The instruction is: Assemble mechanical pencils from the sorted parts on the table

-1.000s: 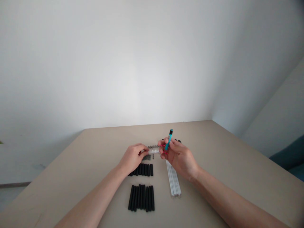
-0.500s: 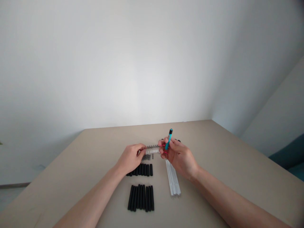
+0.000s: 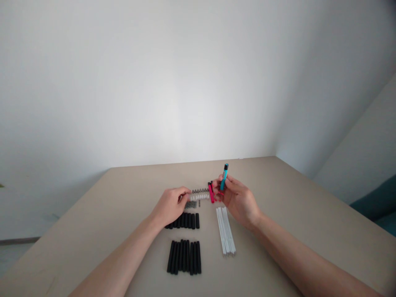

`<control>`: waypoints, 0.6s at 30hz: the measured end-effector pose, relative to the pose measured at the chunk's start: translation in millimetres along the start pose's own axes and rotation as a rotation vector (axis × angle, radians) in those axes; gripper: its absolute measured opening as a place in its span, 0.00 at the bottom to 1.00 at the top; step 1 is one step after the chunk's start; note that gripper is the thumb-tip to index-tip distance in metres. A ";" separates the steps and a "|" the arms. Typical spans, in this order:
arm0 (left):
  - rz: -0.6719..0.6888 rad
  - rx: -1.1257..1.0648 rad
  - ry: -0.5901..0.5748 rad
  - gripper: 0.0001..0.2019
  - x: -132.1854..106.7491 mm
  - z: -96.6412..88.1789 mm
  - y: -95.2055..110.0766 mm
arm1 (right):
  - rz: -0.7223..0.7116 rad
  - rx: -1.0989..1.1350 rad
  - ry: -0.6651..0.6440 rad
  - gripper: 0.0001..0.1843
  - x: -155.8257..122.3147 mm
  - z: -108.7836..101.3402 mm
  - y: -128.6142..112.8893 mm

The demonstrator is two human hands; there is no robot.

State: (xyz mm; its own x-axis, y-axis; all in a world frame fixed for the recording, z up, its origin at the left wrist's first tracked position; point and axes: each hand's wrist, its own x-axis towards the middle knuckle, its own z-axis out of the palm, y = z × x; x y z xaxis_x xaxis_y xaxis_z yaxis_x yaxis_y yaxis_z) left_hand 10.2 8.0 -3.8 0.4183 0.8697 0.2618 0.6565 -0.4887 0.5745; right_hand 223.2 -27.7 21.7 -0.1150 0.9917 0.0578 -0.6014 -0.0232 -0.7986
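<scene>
My right hand (image 3: 243, 202) is closed on a short blue pen part (image 3: 224, 177) with a black end, held upright above the table. Red pen parts (image 3: 210, 192) with black ends lie just left of its fingers, partly covered by them. My left hand (image 3: 169, 206) has its thumb and fingers pinched together; whatever is between them is too small to see. It rests at the left end of a row of springs (image 3: 200, 191) and a row of small whitish pieces (image 3: 201, 197). Small grey metal pieces (image 3: 192, 204) lie just below those rows.
Nearer to me on the beige table (image 3: 139, 255) lie two rows of black tubes, a shorter row (image 3: 189, 221) and a longer row (image 3: 184, 256). A bundle of white pen refills (image 3: 225, 233) lies right of them. A pale wall (image 3: 185, 82) stands behind the table.
My right hand has moved slightly right and up with the blue pen part, uncovering the red parts to its left. My left hand has stayed nearly in place.
</scene>
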 end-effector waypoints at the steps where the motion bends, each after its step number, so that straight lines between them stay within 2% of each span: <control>1: -0.002 -0.007 0.000 0.11 0.0 -0.1 0.0 | -0.003 0.002 0.003 0.05 0.3 -0.4 -0.3; 8: 0.006 -0.039 -0.004 0.11 -1.1 0.2 -0.6 | -0.017 0.008 0.043 0.06 2.7 -3.7 -4.5; 18: -0.001 -0.033 0.012 0.12 -1.9 -2.8 0.7 | -0.068 -0.089 0.175 0.12 9.7 -16.6 -13.0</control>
State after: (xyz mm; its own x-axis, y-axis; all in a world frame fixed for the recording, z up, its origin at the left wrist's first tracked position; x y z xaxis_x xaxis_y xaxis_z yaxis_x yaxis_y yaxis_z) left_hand 8.1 6.2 -1.7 0.4096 0.8711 0.2708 0.6360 -0.4855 0.5998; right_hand 243.1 -15.6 22.7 0.0676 0.9976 0.0143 -0.5297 0.0480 -0.8468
